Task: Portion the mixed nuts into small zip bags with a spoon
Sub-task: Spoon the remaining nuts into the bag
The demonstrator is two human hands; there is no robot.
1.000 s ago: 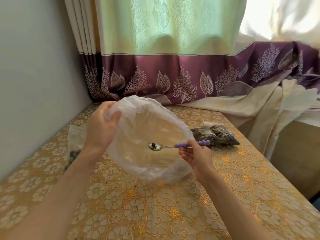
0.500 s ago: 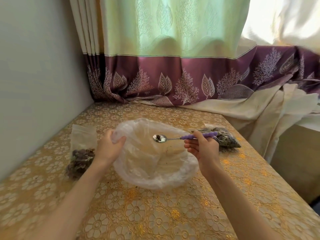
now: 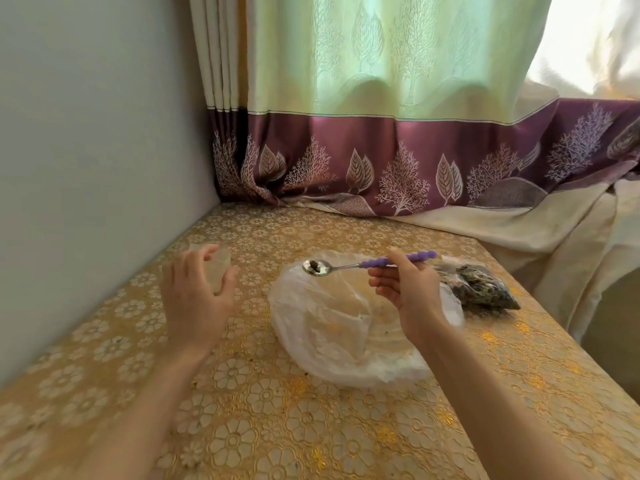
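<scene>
Half a second ago the left hand (image 3: 198, 299) pinched the rim of the large clear bag (image 3: 349, 327); now it has let go and hovers at centre left of the frame, fingers spread and loosely curved, holding nothing, over a small zip bag (image 3: 217, 268) that is mostly hidden behind it. The large bag has sunk flat onto the gold flowered tablecloth (image 3: 277, 427) in the middle of the frame, and it looks almost empty, with only specks inside. Above its far rim, the right hand (image 3: 408, 289) grips the purple handle of the spoon (image 3: 363, 265), thumb on top and fingers curled below; the bowl points left and carries a few dark nuts (image 3: 314, 265). Further back at centre right, a filled zip bag (image 3: 481, 287) of dark mixed nuts lies on the cloth, just beyond the right hand.
</scene>
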